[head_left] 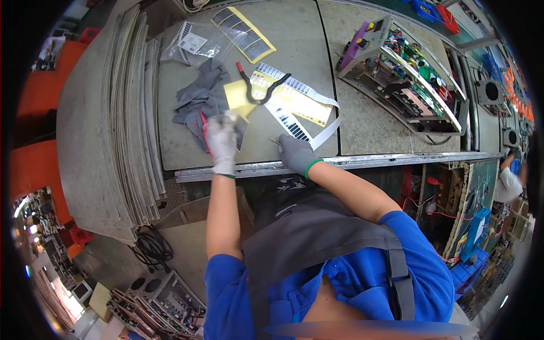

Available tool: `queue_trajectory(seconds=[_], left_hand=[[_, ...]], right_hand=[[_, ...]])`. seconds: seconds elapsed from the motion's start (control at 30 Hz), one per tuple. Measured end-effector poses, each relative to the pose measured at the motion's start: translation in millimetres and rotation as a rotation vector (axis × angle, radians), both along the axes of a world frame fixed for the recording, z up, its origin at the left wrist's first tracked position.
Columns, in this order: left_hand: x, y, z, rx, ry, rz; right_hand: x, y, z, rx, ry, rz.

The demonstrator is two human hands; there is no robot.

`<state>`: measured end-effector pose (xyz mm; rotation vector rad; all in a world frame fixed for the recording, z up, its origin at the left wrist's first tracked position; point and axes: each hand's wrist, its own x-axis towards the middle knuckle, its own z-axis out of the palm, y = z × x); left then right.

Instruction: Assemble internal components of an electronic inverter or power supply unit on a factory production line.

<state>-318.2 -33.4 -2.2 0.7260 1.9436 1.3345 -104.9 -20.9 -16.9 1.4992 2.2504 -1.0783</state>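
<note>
Head view looks down on a grey workbench (187, 144), where both gloved hands work close together near its front metal edge. Left hand (221, 141) is curled shut around a small dark piece with a pale top, and a red-handled tool (204, 133) runs along the outer side of that fist; whether the tool sits inside the grasp cannot be told. Just beyond these knuckles lies a crumpled grey cloth (198, 99), touching a yellow sheet (238, 96). Right hand (296, 154), in a grey glove with a green cuff, is closed in a pinch on something thin pointing toward the left fist; what it is stays too small to tell. Directly beyond this pinch, a white strip of barcode labels (294, 127) lies flat, with a larger yellow label sheet (294, 102) past it and a black curved cable (266, 90) draped across. Farther out, to the right of the pinch, stands an open electronics chassis (408, 73). Left of the fist, a stack of grey panels (113, 124) leans.
</note>
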Motion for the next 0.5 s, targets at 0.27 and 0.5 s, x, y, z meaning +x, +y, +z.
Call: queue_trajectory(seconds=[0.27,0.5], left_hand=[[36,-32,37,-0.094,0.227,-0.085],[126,-42,-53,-0.200,0.060,-0.007]], right_hand=[[48,10,29,0.065,0.492,-0.353],[74,2,8,-0.612,0.954,-0.494]])
